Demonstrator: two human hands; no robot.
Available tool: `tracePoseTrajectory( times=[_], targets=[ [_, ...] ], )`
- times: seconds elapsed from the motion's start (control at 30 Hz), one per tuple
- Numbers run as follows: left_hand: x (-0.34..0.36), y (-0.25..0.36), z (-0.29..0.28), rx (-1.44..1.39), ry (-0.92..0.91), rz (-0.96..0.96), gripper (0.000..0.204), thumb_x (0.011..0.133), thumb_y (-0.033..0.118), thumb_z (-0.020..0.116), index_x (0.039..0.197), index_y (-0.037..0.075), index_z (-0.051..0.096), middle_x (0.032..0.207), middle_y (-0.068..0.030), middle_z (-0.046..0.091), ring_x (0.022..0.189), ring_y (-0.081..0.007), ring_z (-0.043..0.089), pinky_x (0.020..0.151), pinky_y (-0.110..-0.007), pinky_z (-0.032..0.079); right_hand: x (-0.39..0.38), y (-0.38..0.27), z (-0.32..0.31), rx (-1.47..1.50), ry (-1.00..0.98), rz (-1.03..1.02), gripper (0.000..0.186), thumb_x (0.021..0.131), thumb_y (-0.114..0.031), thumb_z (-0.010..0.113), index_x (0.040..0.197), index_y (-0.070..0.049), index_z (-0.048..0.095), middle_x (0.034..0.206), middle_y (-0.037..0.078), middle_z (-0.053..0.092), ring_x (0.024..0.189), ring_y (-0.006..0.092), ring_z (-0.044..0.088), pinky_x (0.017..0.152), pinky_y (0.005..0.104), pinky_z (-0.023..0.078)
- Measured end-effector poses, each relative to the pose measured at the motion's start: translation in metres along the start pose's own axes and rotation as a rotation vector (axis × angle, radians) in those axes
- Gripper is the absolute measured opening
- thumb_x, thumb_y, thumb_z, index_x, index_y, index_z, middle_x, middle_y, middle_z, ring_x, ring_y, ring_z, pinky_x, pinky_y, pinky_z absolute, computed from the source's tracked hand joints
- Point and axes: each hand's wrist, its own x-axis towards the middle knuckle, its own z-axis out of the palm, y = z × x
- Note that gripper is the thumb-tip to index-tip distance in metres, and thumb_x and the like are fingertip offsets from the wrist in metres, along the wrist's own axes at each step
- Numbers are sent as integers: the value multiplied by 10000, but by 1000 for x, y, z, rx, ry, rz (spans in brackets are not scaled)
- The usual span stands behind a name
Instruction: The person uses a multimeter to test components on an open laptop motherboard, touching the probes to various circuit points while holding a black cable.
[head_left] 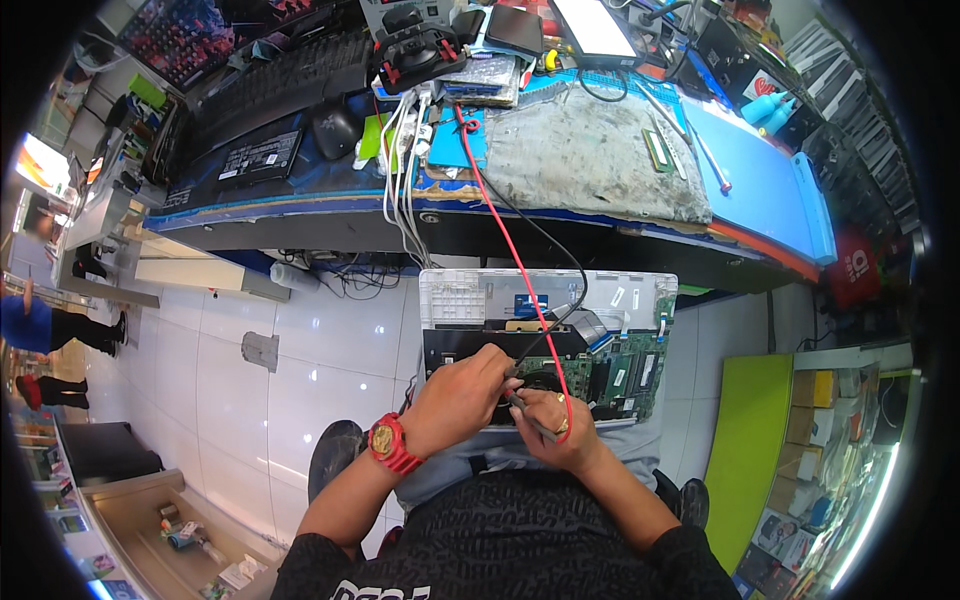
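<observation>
An opened laptop base rests on my lap, with its green circuit board and a black fan exposed. My left hand, wearing a red watch, is closed around a probe at the end of a black test lead. Close beside it, my right hand pinches a probe that joins a red test lead. Both hands hover over the fan side of the board. My fingers hide the probe tips, so any contact cannot be made out.
Ahead stands a workbench with a worn grey mat, a screwdriver, a memory module, white cables and a black mouse. A lime-green panel stands at right. A person is at far left.
</observation>
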Motion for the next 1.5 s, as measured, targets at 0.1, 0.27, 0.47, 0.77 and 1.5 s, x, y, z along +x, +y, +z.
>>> tracePoseTrajectory(
  times=[0.1, 0.27, 0.47, 0.77, 1.5],
  targets=[
    [-1, 3, -1, -1, -10, 10, 173, 927, 48, 668, 1076, 8, 593, 998, -138, 588, 780, -361, 677, 639, -452, 560, 2, -1, 0, 8, 3, -3, 255, 809, 15, 822, 895, -29, 586, 910, 169, 732, 800, 315, 757, 665, 378, 620],
    [-1, 3, -1, 6, -38, -4, 204, 918, 39, 667, 1107, 15, 594, 1011, -139, 589, 796, -358, 680, 654, -452, 563, 2, -1, 0, 1, 7, -8, 271, 808, 15, 823, 918, -27, 579, 915, 173, 731, 797, 317, 756, 659, 377, 619],
    [-1, 3, -1, 23, -43, 1, 213, 914, 45, 670, 1109, 14, 592, 1015, -139, 586, 809, -358, 678, 668, -450, 565, 2, 1, 1, 9, 20, -19, 278, 809, 17, 821, 921, -29, 571, 918, 171, 730, 785, 315, 752, 649, 374, 614],
    [-1, 4, -2, 23, -45, -5, 208, 911, 38, 673, 1100, 11, 591, 1010, -139, 584, 796, -351, 677, 660, -440, 565, 2, -1, 1, -3, 15, -19, 281, 810, 15, 822, 915, -40, 567, 898, 145, 722, 781, 305, 749, 637, 372, 601],
    [0, 4, -1, 31, -1, 15, 174, 923, 64, 705, 1039, -3, 594, 980, -128, 599, 753, -345, 673, 619, -426, 543, 1, 1, 2, 0, 24, -16, 276, 819, 10, 818, 926, -33, 567, 891, 166, 732, 783, 316, 761, 650, 374, 620]
  ],
)
